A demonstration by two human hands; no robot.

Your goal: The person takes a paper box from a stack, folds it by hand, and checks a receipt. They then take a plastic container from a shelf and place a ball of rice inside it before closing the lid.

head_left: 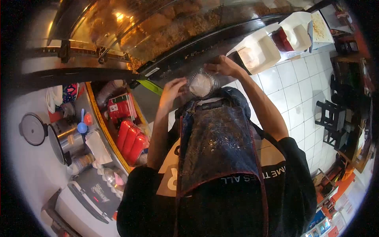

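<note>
A small round clear container (pixel 202 85) with a crinkled rim and something pale inside is between my two hands, close to the apron at my waist. My left hand (pixel 174 89) has its fingers and thumb closed at the container's left edge. At its far rim is my right hand (pixel 222 67), fingers bent and drawn together in shadow. The pale contents are too blurred to name. A dark stained apron (pixel 217 134) covers my front, just below the container.
A glass display case (pixel 158 27) of fried-looking food fills the far side, above a dark ledge. White boxes (pixel 260 47) stand at the right. Left are a green handle (pixel 151 87), a drawer with red packets (pixel 132 138) and a metal pot (pixel 63 136). Dark stools (pixel 331 116) stand on the tiled floor.
</note>
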